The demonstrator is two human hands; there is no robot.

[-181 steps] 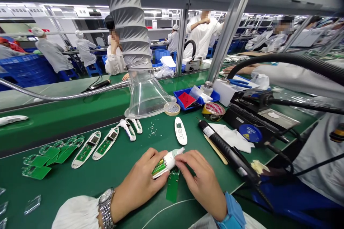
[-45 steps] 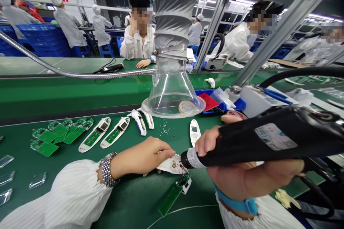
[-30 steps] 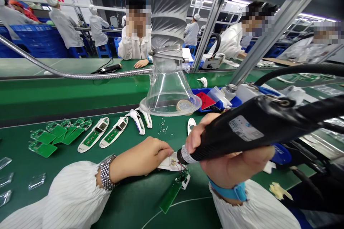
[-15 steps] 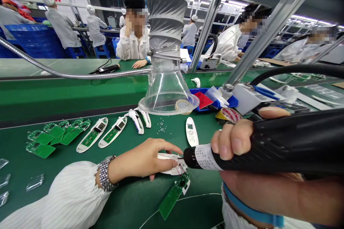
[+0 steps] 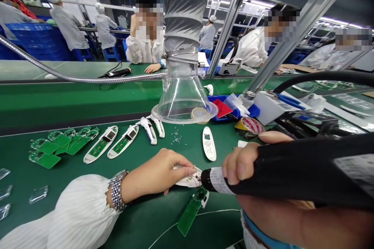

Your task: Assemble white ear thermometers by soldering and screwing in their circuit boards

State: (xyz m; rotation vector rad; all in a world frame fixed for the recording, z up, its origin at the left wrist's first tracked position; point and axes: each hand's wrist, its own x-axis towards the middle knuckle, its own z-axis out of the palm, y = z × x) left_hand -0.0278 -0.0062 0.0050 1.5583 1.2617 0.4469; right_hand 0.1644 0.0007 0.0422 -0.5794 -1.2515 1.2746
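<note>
Hands at a soldering station: the person's left hand [image 5: 154, 173] curls its fingers over a white plastic shell [image 5: 187, 175], pinning it to the green tabletop [image 5: 140, 221], while the right hand [image 5: 241, 167] closes firmly around a black soldering iron [image 5: 304, 173] and brings its narrow end in to fine red wires [image 5: 197, 180] at the shell's edge. (The exact point of contact is too small to make out.) The wires appear to lead to a narrow green circuit board [image 5: 189, 216] lying just beside the shell. The shell looks light and thin-walled, liable to skid or crack, so its broad back seems the place to hold it; the board looks stiff but is best taken by its edges, and the wires look easily torn.

Farther along the tabletop lie a row of white shells with boards fitted [image 5: 101, 144], a cluster of loose green circuit boards [image 5: 58, 144] and clear plastic covers [image 5: 37, 194]. A clear fume hood [image 5: 184, 103] stands ahead, near a blue tray [image 5: 230, 105]. Across the line, a co-worker [image 5: 144, 35] in a white smock sits with a hand raised, and blue crates [image 5: 26, 33] are stacked beyond.
</note>
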